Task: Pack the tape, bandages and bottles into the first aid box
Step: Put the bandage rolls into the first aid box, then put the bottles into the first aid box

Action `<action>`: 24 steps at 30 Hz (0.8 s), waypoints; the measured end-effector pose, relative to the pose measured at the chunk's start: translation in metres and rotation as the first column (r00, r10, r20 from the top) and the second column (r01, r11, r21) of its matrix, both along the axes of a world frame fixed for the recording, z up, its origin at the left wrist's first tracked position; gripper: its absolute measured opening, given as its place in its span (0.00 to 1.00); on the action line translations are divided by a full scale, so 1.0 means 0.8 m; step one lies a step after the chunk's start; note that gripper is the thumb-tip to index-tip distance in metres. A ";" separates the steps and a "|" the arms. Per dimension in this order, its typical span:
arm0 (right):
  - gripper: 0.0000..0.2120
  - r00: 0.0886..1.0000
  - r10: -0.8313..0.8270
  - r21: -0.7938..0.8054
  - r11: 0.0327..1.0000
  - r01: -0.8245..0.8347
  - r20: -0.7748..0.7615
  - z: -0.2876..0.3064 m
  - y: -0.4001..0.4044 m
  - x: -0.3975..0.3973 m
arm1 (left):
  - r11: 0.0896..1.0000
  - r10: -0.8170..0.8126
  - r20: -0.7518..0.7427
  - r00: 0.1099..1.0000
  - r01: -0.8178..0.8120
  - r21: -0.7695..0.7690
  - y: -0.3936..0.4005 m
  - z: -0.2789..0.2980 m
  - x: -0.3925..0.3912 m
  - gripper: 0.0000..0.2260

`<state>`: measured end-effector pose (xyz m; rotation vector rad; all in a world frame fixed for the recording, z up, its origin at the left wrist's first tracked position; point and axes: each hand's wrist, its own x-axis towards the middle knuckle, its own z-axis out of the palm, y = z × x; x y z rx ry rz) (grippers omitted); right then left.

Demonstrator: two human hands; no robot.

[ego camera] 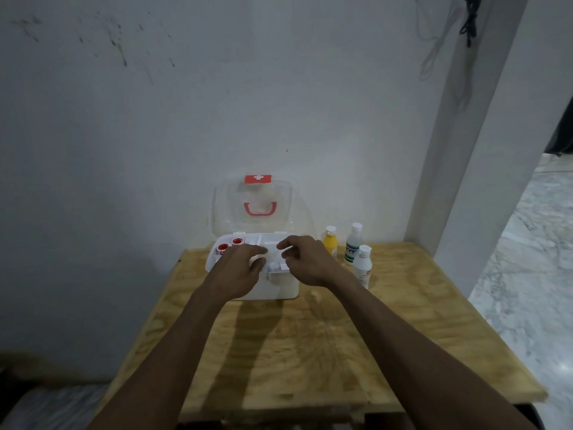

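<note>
The white first aid box (pixel 279 290) stands open at the back of the table, its clear lid (pixel 223 212) with a red handle raised against the wall. Two red tape rolls (pixel 230 245) sit in the left compartment of its tray. My left hand (pixel 240 271) lies over the tray's left half, with something white between thumb and fingers that I cannot identify. My right hand (pixel 307 263) hovers over the tray's right half with loosely curled fingers, holding nothing. A yellow bottle (pixel 330 245), a clear bottle with a green label (pixel 353 243) and a white bottle (pixel 363 268) stand upright right of the box.
The wooden table (pixel 310 352) stands against a white wall (pixel 217 103), with a white pillar (pixel 465 150) at its back right corner. Its right edge drops to a marble floor (pixel 527 274). Black cables (pixel 469 17) hang at the top right.
</note>
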<state>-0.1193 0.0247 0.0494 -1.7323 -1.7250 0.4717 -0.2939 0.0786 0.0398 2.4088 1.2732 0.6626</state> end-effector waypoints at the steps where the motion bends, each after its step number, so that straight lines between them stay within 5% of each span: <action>1: 0.18 1.000 -0.008 0.015 1.000 0.008 -0.002 0.001 -0.002 0.002 | 1.000 0.001 0.010 1.000 -0.001 0.008 -0.001 0.001 0.001 0.16; 7: 0.15 0.988 -0.146 0.200 0.968 0.152 -0.047 0.012 -0.031 0.028 | 0.995 -0.011 0.114 0.993 0.000 0.098 -0.017 0.017 0.025 0.16; 12: 0.14 0.900 -0.431 0.371 0.827 0.421 -0.061 0.010 -0.056 0.083 | 0.988 -0.058 0.213 0.975 0.026 0.152 -0.035 0.026 0.083 0.17; 18: 0.25 0.878 -0.478 0.132 0.870 0.474 -0.004 -0.021 -0.065 0.129 | 0.998 -0.062 0.153 0.986 0.065 -0.013 -0.015 0.015 0.184 0.24; 24: 0.16 0.885 -0.449 0.162 0.871 0.465 -0.127 -0.055 -0.053 0.130 | 0.986 -0.037 -0.018 0.999 0.033 -0.162 0.019 -0.012 0.231 0.27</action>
